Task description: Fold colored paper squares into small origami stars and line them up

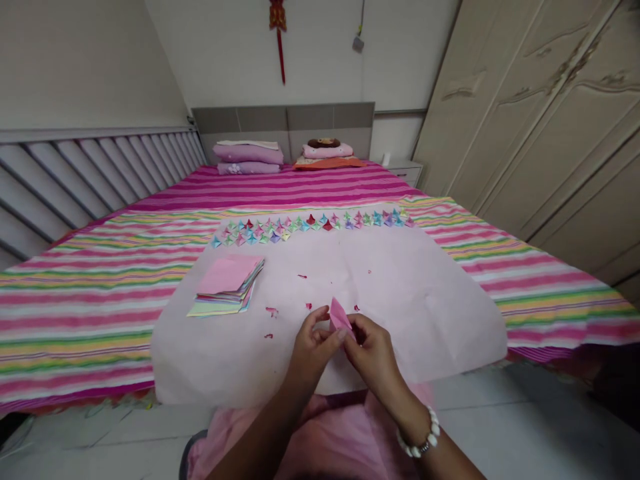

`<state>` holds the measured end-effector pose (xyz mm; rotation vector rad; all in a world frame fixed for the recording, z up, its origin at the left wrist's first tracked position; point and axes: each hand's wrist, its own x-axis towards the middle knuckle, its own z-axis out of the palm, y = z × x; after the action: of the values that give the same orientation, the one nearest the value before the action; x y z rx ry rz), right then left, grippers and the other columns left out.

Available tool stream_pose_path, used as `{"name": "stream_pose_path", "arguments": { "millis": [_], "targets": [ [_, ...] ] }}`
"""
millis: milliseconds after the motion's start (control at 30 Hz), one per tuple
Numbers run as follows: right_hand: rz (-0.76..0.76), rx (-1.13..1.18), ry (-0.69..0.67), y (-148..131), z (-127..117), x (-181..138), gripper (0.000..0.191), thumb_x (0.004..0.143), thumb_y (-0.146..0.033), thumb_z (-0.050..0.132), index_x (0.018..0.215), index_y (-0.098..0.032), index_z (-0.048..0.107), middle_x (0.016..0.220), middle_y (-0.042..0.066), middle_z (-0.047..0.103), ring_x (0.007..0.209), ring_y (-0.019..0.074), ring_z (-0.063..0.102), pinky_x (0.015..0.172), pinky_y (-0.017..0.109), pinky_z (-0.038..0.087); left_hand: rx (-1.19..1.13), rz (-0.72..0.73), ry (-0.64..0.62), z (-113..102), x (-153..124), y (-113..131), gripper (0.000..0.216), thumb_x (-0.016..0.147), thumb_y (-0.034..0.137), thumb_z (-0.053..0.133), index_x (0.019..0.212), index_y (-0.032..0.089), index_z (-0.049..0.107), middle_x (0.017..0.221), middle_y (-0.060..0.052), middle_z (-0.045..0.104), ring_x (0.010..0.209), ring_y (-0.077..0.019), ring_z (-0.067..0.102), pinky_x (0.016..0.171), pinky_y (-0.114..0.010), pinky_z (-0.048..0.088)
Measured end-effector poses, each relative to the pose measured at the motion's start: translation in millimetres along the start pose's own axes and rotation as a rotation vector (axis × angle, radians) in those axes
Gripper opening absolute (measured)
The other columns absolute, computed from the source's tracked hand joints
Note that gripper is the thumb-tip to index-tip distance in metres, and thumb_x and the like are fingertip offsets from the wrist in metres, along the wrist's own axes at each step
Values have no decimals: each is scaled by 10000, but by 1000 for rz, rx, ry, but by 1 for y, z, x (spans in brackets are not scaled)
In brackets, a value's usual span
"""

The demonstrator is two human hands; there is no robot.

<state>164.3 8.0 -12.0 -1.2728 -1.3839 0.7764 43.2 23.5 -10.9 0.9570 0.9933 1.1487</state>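
Between my two hands is a small pink folded paper point(339, 315), its pointed tip facing up and away from me. My left hand point(314, 341) grips its left and lower side with thumb and fingers. From the right, my right hand point(373, 347) pinches the lower edge, its thumb close to the left thumb. Both hands are just above the near part of a pale pink sheet point(425, 333). The paper's lower part is hidden behind my fingers. To the left lies a stack of coloured square papers point(230, 277), a pink one on top.
Rows of small folded paper pieces point(300, 225) in many colours line the sheet's far edge. Small red scraps point(271, 311) lie around my hands. The sheet rests on a striped bed point(95, 293), with folded bedding point(249, 157) by the headboard. A wardrobe point(550, 120) stands right.
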Motion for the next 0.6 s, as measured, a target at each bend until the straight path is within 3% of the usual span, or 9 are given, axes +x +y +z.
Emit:
{"name": "stream_pose_path", "arguments": {
  "millis": [200, 433, 600],
  "targets": [
    [-114, -136, 48, -2, 4, 0, 193, 790, -138, 524, 887, -205, 677, 799, 44, 653, 713, 188, 577, 651, 290, 428, 102, 91, 79, 4, -3, -4, 424, 674, 259, 712, 1071, 175, 587, 931, -52, 619, 704, -137, 570, 674, -261, 442],
    [-114, -188, 99, 2, 3, 3, 182, 773, -110, 480, 778, -197, 641, 747, 44, 606, 692, 189, 551, 634, 297, 419, 292, 191, 197, 1, -3, -4, 408, 648, 106, 645, 1046, 190, 606, 952, -34, 539, 662, -109, 505, 617, -243, 431],
    [-125, -146, 74, 1, 4, 3, 200, 771, -99, 469, 791, -202, 639, 762, 42, 609, 700, 188, 552, 632, 295, 423, 290, 176, 181, 0, 1, -7, 398, 632, 108, 656, 1022, 183, 626, 982, -55, 564, 765, -158, 539, 681, -276, 429]
  ]
}}
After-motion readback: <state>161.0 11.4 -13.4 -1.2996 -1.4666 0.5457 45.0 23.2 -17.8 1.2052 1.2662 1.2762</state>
